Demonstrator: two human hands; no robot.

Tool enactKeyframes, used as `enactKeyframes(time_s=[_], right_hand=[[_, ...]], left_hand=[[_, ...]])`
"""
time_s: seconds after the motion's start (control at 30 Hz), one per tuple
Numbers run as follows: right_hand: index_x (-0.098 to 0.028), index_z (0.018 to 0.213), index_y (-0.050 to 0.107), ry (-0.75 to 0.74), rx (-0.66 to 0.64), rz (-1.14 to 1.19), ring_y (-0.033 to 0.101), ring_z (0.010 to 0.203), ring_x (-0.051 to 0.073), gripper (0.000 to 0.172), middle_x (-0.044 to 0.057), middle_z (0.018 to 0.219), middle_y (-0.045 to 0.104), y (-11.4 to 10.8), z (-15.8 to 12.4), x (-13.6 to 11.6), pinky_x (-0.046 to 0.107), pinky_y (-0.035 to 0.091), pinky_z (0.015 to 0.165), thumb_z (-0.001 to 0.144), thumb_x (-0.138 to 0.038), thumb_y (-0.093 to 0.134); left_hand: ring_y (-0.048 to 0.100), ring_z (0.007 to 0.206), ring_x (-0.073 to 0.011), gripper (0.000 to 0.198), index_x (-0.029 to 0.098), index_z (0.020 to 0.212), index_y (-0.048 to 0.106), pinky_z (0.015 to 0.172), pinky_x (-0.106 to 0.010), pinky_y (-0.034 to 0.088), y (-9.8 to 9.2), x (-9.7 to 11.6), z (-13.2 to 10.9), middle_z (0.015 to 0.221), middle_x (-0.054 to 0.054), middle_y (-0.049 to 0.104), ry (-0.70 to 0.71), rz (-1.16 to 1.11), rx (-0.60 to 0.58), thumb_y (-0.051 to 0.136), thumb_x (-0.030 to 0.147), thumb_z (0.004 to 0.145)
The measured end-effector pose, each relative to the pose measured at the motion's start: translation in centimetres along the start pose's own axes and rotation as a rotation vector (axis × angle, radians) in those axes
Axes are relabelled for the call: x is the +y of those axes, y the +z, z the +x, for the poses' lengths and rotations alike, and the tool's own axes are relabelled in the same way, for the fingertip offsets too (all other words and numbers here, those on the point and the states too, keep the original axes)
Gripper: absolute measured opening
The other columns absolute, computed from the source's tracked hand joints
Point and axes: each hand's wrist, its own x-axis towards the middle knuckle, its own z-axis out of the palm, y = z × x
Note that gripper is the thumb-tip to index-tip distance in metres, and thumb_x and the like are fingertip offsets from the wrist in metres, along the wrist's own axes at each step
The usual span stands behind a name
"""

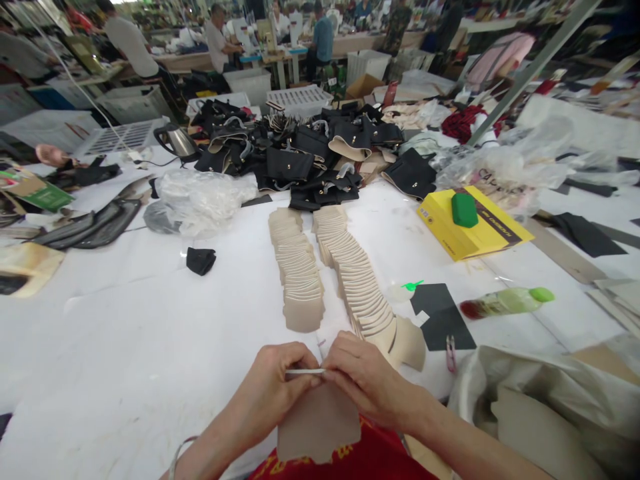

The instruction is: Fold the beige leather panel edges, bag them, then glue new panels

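Note:
A flat beige leather-like piece point(319, 423) hangs from my two hands, close to my body at the table's front edge. My left hand point(280, 380) pinches its upper edge between thumb and fingers. Beside it my right hand point(363, 377) grips the same edge, the fingertips of both hands nearly touching. The edge between them shows as a thin pale strip. Just beyond my hands lie two overlapping rows of similar pieces, a left row point(297, 267) and a longer right row point(357, 280), which curves toward my right hand.
Black bag-like pieces point(310, 153) are heaped at the back. On the right are a yellow box point(473, 227), a green-capped bottle point(505, 303), pink thread snips point(451, 353) and a white sack point(560, 393). Clear plastic bags point(200, 197) lie left. Several people work behind.

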Motion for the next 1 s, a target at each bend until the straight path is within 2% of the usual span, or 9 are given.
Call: enactKeyframes(time_s=[0.17,0.37,0.5,0.6,0.7,0.77,0.87,0.93,1.0], right_hand=[[-0.016,0.082,0.053,-0.014,-0.002,-0.063,0.047,0.078,0.018,0.02,0.006,0.079,0.057,0.1,0.3,-0.3,0.029,0.036,0.069,0.097,-0.017,0.041],[-0.016,0.079,0.052,-0.062,-0.033,-0.174,0.044,0.076,0.018,0.021,0.006,0.079,0.055,-0.2,0.2,-0.2,0.031,0.033,0.068,0.096,-0.013,0.039],[-0.016,0.075,0.051,-0.146,-0.035,-0.229,0.042,0.071,0.018,0.027,0.005,0.075,0.053,-0.3,0.0,0.0,0.032,0.031,0.065,0.096,-0.012,0.034],[-0.016,0.074,0.051,-0.196,0.048,-0.255,0.04,0.068,0.017,0.03,0.004,0.07,0.051,-0.5,0.0,0.3,0.032,0.03,0.064,0.097,-0.012,0.033],[-0.015,0.077,0.053,-0.199,0.122,-0.275,0.039,0.066,0.016,0.028,0.002,0.068,0.051,-0.9,0.0,0.4,0.031,0.029,0.063,0.098,-0.012,0.036],[-0.016,0.078,0.054,-0.189,0.141,-0.292,0.041,0.066,0.016,0.026,0.002,0.068,0.052,-1.2,0.0,0.6,0.031,0.028,0.063,0.098,-0.012,0.038],[-0.016,0.085,0.057,-0.167,0.123,-0.332,0.045,0.072,0.017,0.018,0.003,0.074,0.057,-1.4,0.2,0.8,0.031,0.029,0.066,0.097,-0.016,0.044],[-0.017,0.091,0.059,-0.162,0.095,-0.356,0.047,0.075,0.017,0.01,0.003,0.078,0.06,-1.4,0.4,0.8,0.032,0.029,0.067,0.096,-0.02,0.05],[-0.017,0.091,0.059,-0.172,0.076,-0.366,0.047,0.075,0.017,0.011,0.003,0.077,0.061,-1.2,0.7,0.7,0.032,0.03,0.068,0.096,-0.022,0.051]], left_hand=[[0.059,0.07,-0.0137,0.021,0.019,0.078,0.071,0.063,-0.022,0.04,-0.5,0.3,0.0,0.074,0.001,0.069,0.08,0.159,-0.064,0.057,0.03,0.089],[0.055,0.068,-0.0136,0.027,0.016,0.074,0.062,0.063,-0.024,0.038,-0.2,-0.2,0.2,0.07,-0.002,0.061,0.512,0.412,0.008,0.044,0.018,0.094],[0.054,0.067,-0.015,0.03,0.016,0.075,0.059,0.062,-0.026,0.039,-0.2,-0.5,0.3,0.069,-0.003,0.059,0.669,0.506,0.017,0.037,0.016,0.096],[0.054,0.066,-0.0148,0.026,0.017,0.075,0.057,0.06,-0.026,0.04,-0.1,-0.5,0.4,0.071,-0.002,0.06,0.703,0.559,0.09,0.041,0.016,0.096],[0.058,0.072,-0.0154,0.01,0.018,0.095,0.06,0.063,-0.025,0.045,-0.3,-0.7,0.3,0.079,-0.003,0.064,0.667,0.566,0.183,0.05,0.021,0.094],[0.059,0.074,-0.0155,0.013,0.018,0.104,0.058,0.064,-0.024,0.046,-0.6,-0.9,0.2,0.082,-0.003,0.065,0.668,0.572,0.215,0.049,0.019,0.094],[0.057,0.07,-0.014,0.018,0.019,0.097,0.059,0.061,-0.023,0.045,-0.8,-1.4,-0.1,0.078,-0.002,0.064,0.711,0.606,0.255,0.043,0.01,0.094],[0.055,0.065,-0.0138,0.014,0.018,0.091,0.058,0.058,-0.024,0.042,-0.7,-1.6,-0.2,0.074,-0.001,0.062,0.715,0.649,0.288,0.046,0.01,0.093],[0.053,0.063,-0.0139,0.01,0.018,0.086,0.057,0.055,-0.025,0.039,-0.6,-1.7,-0.4,0.069,0.0,0.059,0.711,0.69,0.316,0.051,0.012,0.091]])
